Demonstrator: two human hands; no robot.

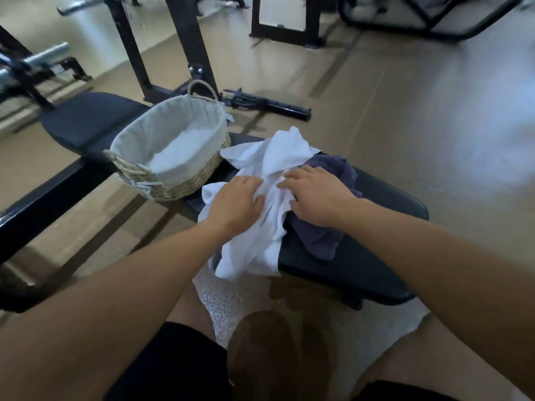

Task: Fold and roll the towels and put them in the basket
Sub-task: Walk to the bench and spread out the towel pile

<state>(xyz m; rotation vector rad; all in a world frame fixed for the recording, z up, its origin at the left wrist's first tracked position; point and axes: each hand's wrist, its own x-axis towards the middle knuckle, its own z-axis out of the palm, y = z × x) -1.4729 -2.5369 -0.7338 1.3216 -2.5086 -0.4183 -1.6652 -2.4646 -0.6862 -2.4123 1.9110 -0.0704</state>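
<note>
White towel (269, 180) — crumpled, unfolded — bunched in left hand (237, 202); right hand's (314, 195) fingers flat.

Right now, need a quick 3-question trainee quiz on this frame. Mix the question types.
1. True or false: the purple towel lies on top of the white towel.
2. Multiple choice: the basket stands on A) the floor, B) the bench, C) the person's lap.
3. Fill in: both the left hand and the right hand are on the ____ towel.

Key:
1. False; the white towel partly covers the purple one.
2. B
3. white
</note>
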